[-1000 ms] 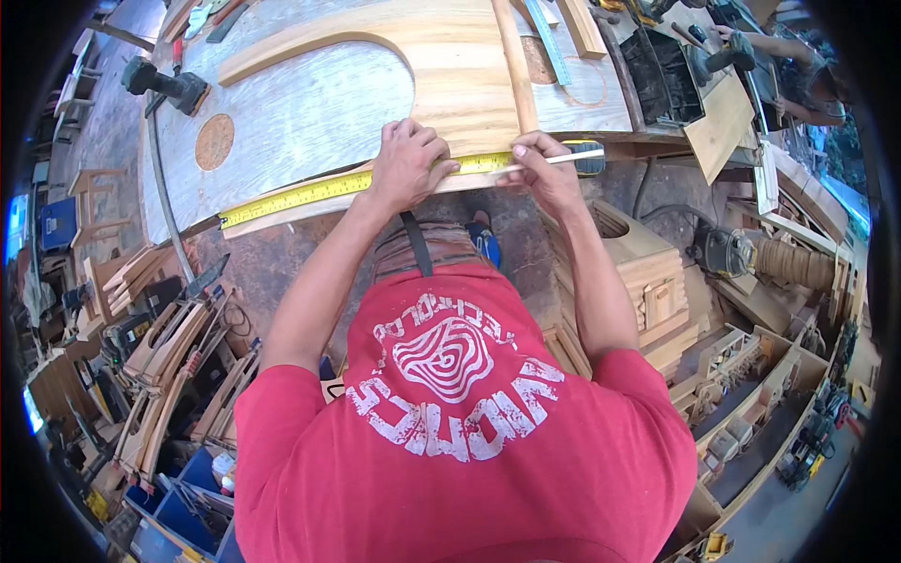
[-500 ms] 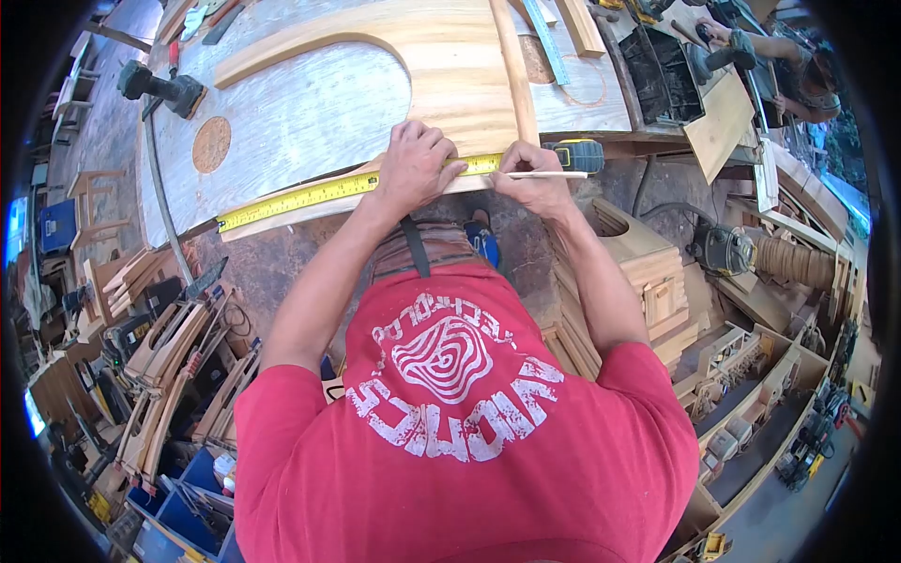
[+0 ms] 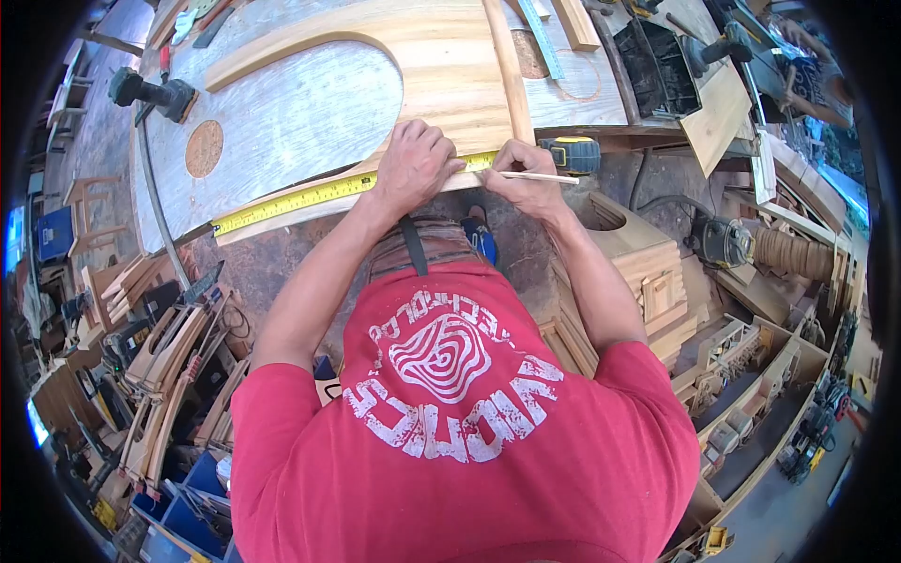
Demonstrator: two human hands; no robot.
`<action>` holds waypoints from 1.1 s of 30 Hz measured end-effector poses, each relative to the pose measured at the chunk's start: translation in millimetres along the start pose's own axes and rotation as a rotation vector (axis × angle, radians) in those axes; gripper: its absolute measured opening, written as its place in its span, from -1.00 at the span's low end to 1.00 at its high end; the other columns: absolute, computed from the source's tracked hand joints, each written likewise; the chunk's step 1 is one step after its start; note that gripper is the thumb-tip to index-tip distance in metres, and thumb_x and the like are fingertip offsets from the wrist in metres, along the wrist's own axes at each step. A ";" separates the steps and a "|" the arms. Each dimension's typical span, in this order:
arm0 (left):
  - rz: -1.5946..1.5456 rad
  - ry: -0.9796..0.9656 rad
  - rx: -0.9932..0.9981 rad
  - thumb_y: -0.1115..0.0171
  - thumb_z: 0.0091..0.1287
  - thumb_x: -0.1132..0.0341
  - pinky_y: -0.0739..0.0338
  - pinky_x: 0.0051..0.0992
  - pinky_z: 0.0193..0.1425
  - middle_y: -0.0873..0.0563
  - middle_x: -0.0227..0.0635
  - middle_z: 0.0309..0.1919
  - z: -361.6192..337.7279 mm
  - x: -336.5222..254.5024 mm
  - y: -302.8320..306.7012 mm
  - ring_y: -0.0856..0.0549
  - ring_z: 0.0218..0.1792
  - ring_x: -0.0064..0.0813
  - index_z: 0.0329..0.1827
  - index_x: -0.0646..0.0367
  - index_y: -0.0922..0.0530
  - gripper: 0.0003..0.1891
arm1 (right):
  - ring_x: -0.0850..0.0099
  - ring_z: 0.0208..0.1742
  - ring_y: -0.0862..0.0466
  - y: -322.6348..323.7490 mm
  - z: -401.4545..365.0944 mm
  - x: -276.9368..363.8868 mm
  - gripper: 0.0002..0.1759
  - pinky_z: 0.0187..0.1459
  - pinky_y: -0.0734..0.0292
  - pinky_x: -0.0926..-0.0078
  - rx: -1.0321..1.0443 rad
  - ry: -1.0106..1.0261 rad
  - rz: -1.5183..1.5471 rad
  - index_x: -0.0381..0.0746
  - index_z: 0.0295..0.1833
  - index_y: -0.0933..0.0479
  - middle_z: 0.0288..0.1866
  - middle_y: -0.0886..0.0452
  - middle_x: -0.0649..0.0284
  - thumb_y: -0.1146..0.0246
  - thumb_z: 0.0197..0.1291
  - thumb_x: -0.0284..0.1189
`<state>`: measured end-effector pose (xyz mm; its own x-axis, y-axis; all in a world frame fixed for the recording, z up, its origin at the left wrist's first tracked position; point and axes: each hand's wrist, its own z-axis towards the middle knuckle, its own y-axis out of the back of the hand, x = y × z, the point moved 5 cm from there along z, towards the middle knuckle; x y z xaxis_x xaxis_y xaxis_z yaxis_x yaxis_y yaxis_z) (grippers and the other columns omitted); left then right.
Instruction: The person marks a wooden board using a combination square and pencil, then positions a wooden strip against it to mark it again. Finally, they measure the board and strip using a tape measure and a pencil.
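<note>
A yellow tape measure blade (image 3: pixel 310 194) runs along the front edge of a pale wooden panel (image 3: pixel 460 80). Its black and yellow case (image 3: pixel 574 155) sits at the right end, just beyond the panel's rail. My left hand (image 3: pixel 416 167) is closed over the blade, fingers curled on the wood and thumb reaching right along the tape. Pinched in my right hand (image 3: pixel 526 178) is a light, slim pencil (image 3: pixel 549 177), its back end pointing right. That hand rests at the panel's edge beside the tape; the pencil's tip is hidden by the fingers.
On the workbench (image 3: pixel 282 103) lie a cordless drill (image 3: pixel 155 94) at left and a blue-white ruler (image 3: pixel 544 47) at right. Stacked wooden parts (image 3: pixel 638 281) stand on the floor to my right, near a black machine with a hose (image 3: pixel 723 242). Another person (image 3: pixel 817 84) is at far right.
My right hand and the pencil have shifted slightly left, and the pencil's back end has dipped a little. My left hand stays on the tape. The view has shifted slightly.
</note>
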<state>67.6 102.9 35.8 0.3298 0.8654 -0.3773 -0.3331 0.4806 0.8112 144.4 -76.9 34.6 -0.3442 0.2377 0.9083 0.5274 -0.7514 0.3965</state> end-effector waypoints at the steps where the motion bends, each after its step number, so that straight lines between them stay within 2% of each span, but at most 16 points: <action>1: -0.008 -0.004 -0.007 -0.52 0.21 0.18 -0.42 -0.17 0.11 -0.62 -0.26 -0.29 -0.3 0.1 -0.1 -0.57 -0.10 -0.17 -0.29 0.14 -0.63 -0.74 | 0.57 -0.47 -0.61 -0.1 0.0 0.7 -0.77 -0.40 -0.51 0.49 -0.003 0.008 -0.002 -0.29 -0.50 -0.58 -0.52 -0.65 0.26 -0.51 0.02 -0.46; 33: -0.003 -0.029 -0.024 -0.53 0.20 0.18 -0.42 -0.18 0.08 -0.61 -0.28 -0.30 0.5 1.6 -1.3 -0.58 -0.12 -0.19 -0.29 0.12 -0.63 -0.74 | 0.58 -0.47 -0.62 0.5 2.5 -6.9 -0.76 -0.39 -0.53 0.50 0.025 -0.072 -0.027 -0.29 -0.49 -0.60 -0.52 -0.66 0.28 -0.53 0.02 -0.44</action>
<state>69.0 103.7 34.4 0.3560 0.8595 -0.3669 -0.3529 0.4871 0.7989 149.0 -77.4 28.9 -0.3027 0.3021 0.9039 0.5381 -0.7287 0.4237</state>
